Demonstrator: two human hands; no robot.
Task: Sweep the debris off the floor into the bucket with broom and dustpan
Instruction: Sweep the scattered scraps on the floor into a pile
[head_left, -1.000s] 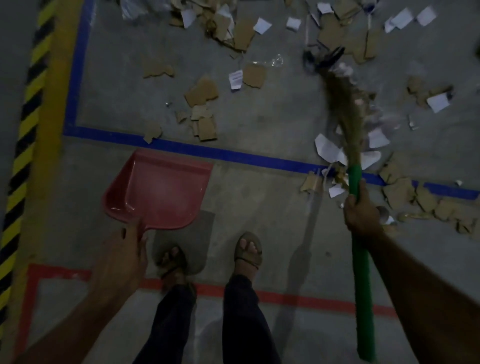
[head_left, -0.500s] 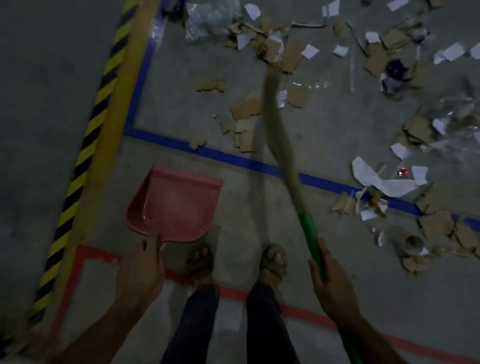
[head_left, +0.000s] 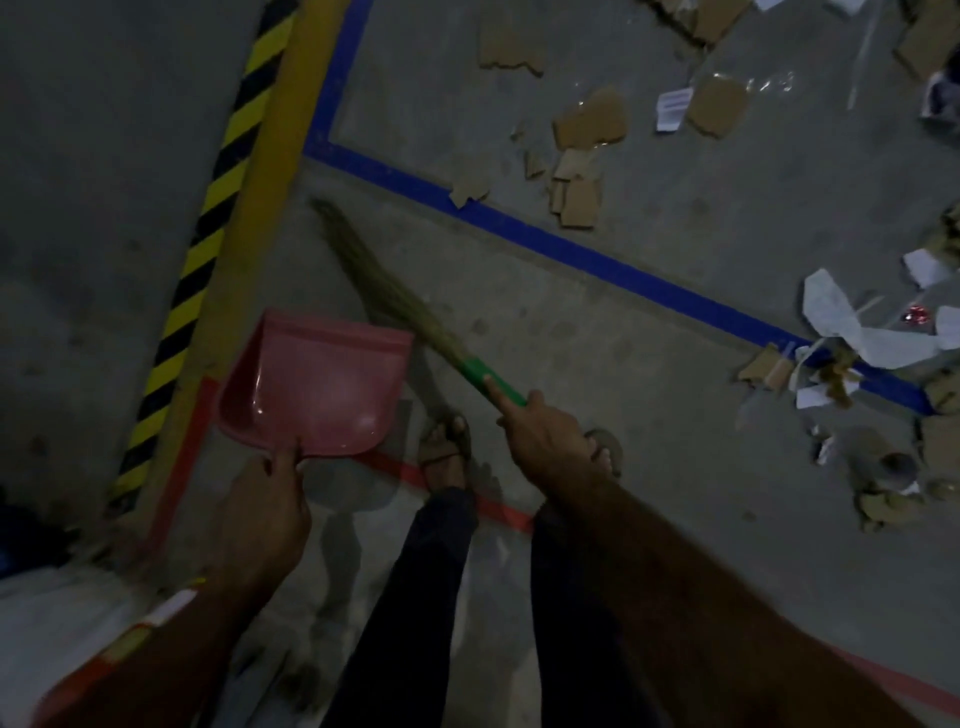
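Dustpan held ready, nothing swept in yet

Hazard striping (head_left: 208, 218) in yellow and black runs along the left edge of the grey floor (head_left: 597, 338). Just right of it the left hand (head_left: 262, 512) grips the rear of the pink dustpan (head_left: 317, 387), its mouth turned toward the litter, probably so scraps can be pushed straight in; the pan looks empty. The right hand (head_left: 543, 434) is wrapped round the green handle of the broom (head_left: 395, 296), one finger laid along the shaft, bristles reaching up-left just beside the pan, seemingly a swing across rather than a sweeping stroke. Cardboard and paper debris (head_left: 582, 171) lies well apart, mostly beyond the blue tape line (head_left: 597, 260). No bucket is in view.
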